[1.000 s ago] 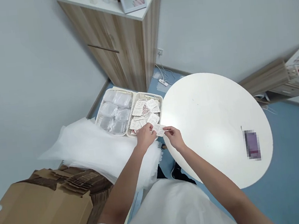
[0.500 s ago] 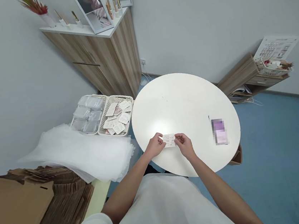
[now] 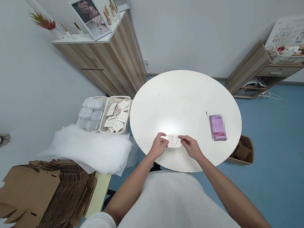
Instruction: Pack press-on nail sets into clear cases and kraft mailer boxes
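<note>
A small white card (image 3: 174,140) with rounded corners and rows of dark print is held just over the near part of the round white table (image 3: 185,95). My left hand (image 3: 159,146) pinches its left edge, the index finger arched above the thumb. At the right edge my right hand (image 3: 191,147) grips it between thumb and fingertips. The print is too small to read. Farther right on the tabletop lies a purple and pink blurred rectangle (image 3: 218,127), whose kind I cannot make out.
Left of the table stand a basket of similar cards (image 3: 118,126) and a basket of clear plastic packs (image 3: 91,115). White foam sheets (image 3: 90,148) and stacked flat cardboard boxes (image 3: 64,190) lie nearer me. An open cardboard box (image 3: 251,150) sits on the floor at right.
The camera view has shifted, showing more of the cardboard stack and the floor box. The card stays between both hands, its printed face now tilted more toward me.
</note>
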Demonstrator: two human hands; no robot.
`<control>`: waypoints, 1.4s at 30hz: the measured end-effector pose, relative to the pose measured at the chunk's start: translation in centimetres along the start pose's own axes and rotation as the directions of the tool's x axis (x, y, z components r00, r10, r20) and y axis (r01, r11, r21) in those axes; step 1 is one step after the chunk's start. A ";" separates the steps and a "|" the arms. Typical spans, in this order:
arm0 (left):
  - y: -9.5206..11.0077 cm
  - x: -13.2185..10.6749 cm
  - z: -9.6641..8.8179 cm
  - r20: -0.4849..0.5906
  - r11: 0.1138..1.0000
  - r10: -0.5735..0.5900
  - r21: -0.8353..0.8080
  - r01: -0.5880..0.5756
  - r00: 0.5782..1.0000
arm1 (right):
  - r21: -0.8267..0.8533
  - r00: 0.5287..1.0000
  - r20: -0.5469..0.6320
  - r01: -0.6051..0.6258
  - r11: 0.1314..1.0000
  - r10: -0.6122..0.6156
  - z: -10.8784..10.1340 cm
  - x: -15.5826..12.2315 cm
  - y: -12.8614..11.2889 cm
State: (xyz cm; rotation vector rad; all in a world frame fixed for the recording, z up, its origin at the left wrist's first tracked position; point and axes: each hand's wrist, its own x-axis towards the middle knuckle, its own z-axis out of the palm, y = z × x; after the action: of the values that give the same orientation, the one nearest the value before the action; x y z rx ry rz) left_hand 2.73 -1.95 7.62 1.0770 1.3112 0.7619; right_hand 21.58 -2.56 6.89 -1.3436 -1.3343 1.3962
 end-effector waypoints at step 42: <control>1.0 0.6 -2.1 0.282 0.852 0.275 0.372 -0.369 0.919 | -0.081 0.992 0.120 -0.034 0.996 0.043 -0.9 -0.3 0.2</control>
State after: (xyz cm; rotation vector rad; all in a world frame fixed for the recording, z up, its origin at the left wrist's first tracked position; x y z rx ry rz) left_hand 0.87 -0.68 8.46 1.7158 1.1386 0.5928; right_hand 22.49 -2.78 6.89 -1.3607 -1.4644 1.4855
